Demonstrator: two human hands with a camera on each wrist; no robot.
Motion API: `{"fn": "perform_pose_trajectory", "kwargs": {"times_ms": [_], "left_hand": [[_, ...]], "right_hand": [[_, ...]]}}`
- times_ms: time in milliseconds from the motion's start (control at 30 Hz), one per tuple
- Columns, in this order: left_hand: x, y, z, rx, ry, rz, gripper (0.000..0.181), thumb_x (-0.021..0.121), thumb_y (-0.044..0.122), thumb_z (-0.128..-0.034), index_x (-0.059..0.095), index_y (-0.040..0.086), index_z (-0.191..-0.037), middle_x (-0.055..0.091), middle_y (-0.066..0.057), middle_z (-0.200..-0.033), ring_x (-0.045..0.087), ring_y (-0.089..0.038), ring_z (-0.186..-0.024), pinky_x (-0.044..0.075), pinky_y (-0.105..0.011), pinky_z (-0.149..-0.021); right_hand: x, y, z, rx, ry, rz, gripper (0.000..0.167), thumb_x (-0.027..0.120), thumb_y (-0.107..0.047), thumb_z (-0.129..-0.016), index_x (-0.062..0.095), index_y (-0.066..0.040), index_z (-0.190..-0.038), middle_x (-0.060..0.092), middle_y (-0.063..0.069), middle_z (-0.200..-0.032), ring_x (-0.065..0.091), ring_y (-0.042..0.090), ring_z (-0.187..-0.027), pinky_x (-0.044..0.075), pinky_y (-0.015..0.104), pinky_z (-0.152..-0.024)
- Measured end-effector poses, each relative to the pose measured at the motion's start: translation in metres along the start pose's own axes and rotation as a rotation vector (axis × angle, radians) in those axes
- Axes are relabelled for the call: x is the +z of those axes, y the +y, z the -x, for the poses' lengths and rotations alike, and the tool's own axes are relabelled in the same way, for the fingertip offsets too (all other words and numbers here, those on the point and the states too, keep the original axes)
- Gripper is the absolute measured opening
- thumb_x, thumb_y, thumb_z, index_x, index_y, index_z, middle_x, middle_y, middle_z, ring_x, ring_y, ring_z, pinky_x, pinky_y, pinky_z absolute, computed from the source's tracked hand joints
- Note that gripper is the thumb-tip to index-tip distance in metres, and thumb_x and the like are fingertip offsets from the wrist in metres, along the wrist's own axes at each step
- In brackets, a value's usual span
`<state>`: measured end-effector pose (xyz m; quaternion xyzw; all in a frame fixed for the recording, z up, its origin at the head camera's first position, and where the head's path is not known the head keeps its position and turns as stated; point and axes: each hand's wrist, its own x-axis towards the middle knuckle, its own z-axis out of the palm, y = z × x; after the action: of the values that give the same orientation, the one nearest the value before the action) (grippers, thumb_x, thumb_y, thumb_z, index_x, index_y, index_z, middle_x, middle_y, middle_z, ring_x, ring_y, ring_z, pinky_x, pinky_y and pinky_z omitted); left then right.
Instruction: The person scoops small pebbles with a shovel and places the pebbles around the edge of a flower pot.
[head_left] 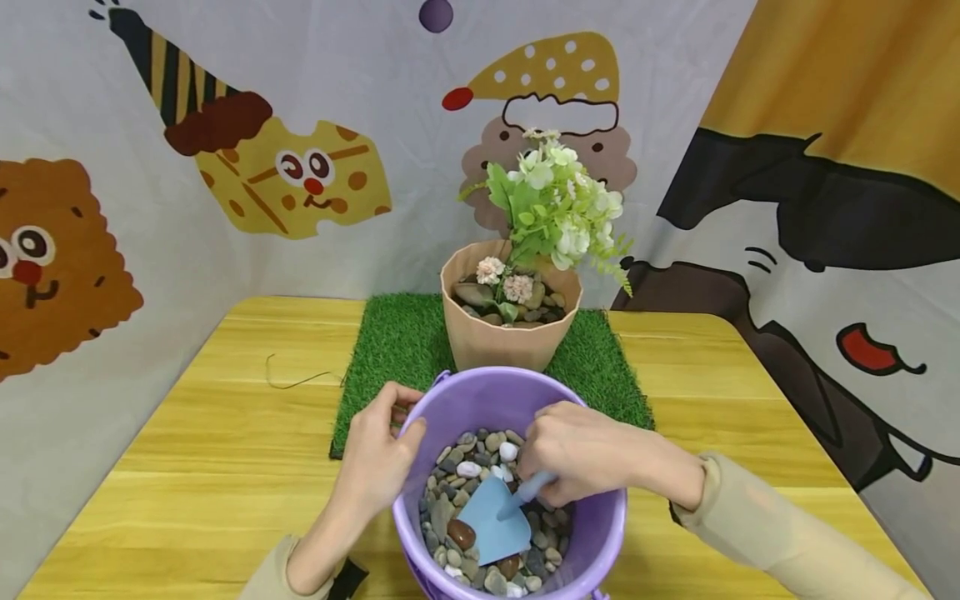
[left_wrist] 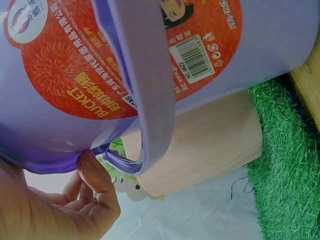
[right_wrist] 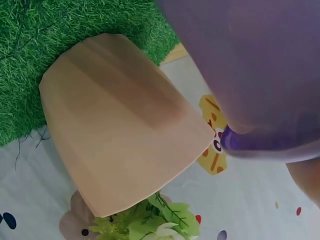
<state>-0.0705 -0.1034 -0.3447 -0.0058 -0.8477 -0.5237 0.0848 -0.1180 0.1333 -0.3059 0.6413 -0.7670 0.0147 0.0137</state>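
A purple bucket [head_left: 607,533] stands at the table's near edge with several grey, brown and white pebbles [head_left: 442,508] in it. At its left side my left hand [head_left: 378,454] grips the rim, thumb on the edge and fingers outside. The left wrist view shows that hand [left_wrist: 75,210] at the rim, by the bucket's hanging handle [left_wrist: 157,100]. Inside the bucket, my right hand [head_left: 577,450] holds a light blue toy shovel [head_left: 491,517] by its handle. The shovel's blade lies on the pebbles. The right wrist view hides the right hand behind the bucket wall [right_wrist: 255,65].
Behind the bucket, a peach flowerpot [head_left: 502,346] with stones and artificial flowers [head_left: 562,200] stands on a green turf mat [head_left: 405,342]. A thin dark strand [head_left: 300,382] lies left on the wooden table [head_left: 225,442]. A cartoon-printed cloth [head_left: 315,50] hangs behind.
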Motion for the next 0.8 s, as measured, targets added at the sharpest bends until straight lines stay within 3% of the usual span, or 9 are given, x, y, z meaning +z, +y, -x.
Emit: {"fn": "perform_pose_trajectory", "kwargs": {"times_ms": [333,633,800], "left_hand": [[-0.001,-0.002,0.0,0.009,0.004,-0.001,0.023,0.059,0.002,-0.0834,0.061,0.004,-0.106,0.067,-0.009,-0.094,0.059,-0.014,-0.08,0.051,-0.022,-0.068],[0.0,-0.002,0.0,0.0,-0.004,0.008,0.023,0.058,0.003,-0.0841,0.061,0.004,-0.107,0.067,-0.01,-0.095,0.06,-0.015,-0.081,0.052,-0.022,-0.067],[0.0,-0.001,-0.001,0.009,-0.002,0.006,0.023,0.059,0.002,-0.0836,0.061,0.004,-0.107,0.067,-0.01,-0.094,0.06,-0.015,-0.081,0.052,-0.023,-0.067]], "right_hand": [[-0.006,0.008,0.001,-0.009,0.003,-0.084,0.019,0.076,-0.014,-0.061,0.06,-0.025,-0.063,0.056,-0.017,-0.058,0.045,-0.004,-0.055,0.035,0.007,-0.056],[0.005,0.004,-0.005,-0.036,0.037,0.019,0.015,0.074,-0.017,-0.064,0.065,-0.027,-0.069,0.057,-0.018,-0.059,0.046,-0.002,-0.057,0.042,0.015,-0.063],[0.005,0.008,-0.003,-0.045,0.066,-0.029,0.017,0.076,-0.017,-0.065,0.071,-0.025,-0.079,0.063,-0.018,-0.065,0.049,-0.002,-0.06,0.043,0.013,-0.067]]}}
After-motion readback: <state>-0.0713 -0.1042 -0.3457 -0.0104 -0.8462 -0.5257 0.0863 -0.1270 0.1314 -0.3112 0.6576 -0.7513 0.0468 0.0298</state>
